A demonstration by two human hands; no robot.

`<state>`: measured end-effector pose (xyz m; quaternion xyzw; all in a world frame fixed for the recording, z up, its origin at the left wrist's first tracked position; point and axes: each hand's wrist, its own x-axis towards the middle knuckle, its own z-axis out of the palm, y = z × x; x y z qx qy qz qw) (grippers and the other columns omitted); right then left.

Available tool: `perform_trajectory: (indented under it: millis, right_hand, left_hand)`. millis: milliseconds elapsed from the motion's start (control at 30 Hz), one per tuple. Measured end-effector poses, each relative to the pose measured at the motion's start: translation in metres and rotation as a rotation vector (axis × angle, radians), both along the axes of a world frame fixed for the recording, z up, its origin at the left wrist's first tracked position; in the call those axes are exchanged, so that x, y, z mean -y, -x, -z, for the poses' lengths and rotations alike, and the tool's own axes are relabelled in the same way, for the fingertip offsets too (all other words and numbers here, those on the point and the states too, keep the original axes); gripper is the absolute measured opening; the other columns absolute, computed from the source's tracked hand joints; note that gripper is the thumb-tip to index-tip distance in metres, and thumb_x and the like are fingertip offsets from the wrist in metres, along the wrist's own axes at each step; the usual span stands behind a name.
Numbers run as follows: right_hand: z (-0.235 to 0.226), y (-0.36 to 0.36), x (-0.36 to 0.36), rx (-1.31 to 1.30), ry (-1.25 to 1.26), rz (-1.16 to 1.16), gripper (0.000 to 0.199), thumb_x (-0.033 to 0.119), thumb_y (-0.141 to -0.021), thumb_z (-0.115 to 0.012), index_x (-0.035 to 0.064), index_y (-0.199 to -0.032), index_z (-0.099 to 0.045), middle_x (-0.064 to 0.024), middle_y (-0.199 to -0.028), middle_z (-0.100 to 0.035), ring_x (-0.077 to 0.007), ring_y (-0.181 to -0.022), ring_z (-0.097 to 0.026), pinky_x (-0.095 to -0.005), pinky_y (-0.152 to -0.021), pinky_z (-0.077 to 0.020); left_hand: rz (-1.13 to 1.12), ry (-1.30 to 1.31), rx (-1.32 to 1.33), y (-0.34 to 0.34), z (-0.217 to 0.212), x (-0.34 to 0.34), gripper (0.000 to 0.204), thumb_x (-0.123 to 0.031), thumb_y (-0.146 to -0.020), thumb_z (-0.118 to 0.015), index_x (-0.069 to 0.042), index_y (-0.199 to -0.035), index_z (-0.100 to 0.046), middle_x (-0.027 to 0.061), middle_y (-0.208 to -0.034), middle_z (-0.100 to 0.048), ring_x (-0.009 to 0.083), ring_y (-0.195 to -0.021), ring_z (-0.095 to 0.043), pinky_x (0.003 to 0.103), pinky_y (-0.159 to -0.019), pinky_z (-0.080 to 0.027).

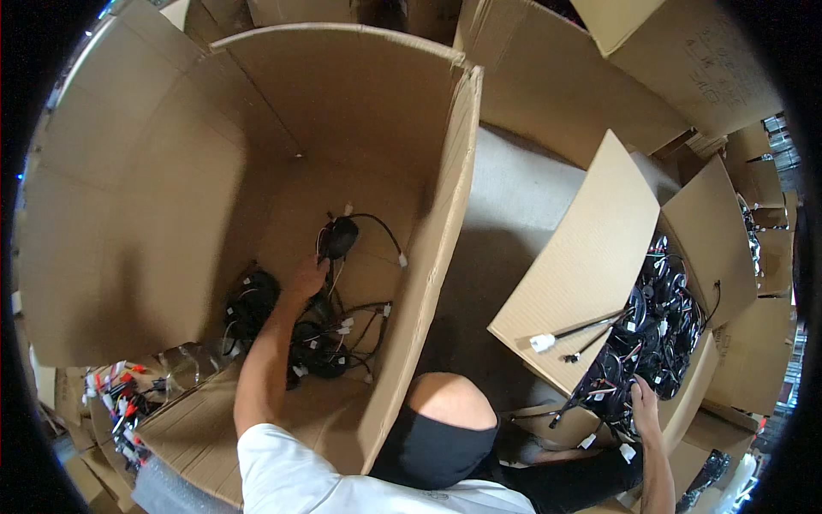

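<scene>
the left hand (306,277) reaches deep into the large cardboard box (154,171) at the centre left of the frame, fingers closed on a black round part with wires (339,236) that sits just above it. more black wired parts (321,343) lie on the box floor below. at the lower right, the right hand (644,404) rests on the heap of black cable parts (655,334) in a smaller open box (582,257); i cannot tell whether its fingers grip anything.

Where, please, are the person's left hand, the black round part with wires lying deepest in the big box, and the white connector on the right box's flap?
left hand (306,278), head view, back of hand.
black round part (340,236), head view, its body.
white connector (542,343), head view, its middle.
</scene>
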<state>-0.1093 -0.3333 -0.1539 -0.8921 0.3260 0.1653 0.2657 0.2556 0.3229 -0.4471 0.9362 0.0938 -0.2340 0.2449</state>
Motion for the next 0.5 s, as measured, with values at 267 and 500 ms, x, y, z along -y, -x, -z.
perform_trajectory:
  millis: [267, 500]
  right_hand:
    - [-0.017, 0.007, 0.002, 0.2, 0.031, -0.134, 0.035, 0.022, -0.103, -0.051, -0.0057, -0.12, -0.062, -0.0256, -0.104, -0.069, -0.0404, -0.098, -0.067, -0.0428, -0.088, -0.0505]
    - [-0.156, -0.102, -0.147, 0.989, 0.305, -0.592, 0.067, 0.009, -0.076, -0.081, 0.0006, -0.137, -0.054, -0.0231, -0.131, -0.061, -0.039, -0.121, -0.059, -0.0444, -0.105, -0.0464]
  left_hand:
    - [0.2, 0.487, 0.094, 0.008, -0.325, 0.019, 0.03, -0.027, -0.103, -0.057, -0.002, -0.088, -0.06, -0.0002, -0.072, -0.054, 0.01, -0.065, -0.056, 0.03, -0.059, -0.053]
    - [0.55, 0.504, 0.106, 0.089, -0.508, 0.099, 0.028, -0.027, -0.098, -0.06, 0.0, -0.09, -0.062, 0.0035, -0.07, -0.059, 0.0112, -0.059, -0.059, 0.031, -0.058, -0.052]
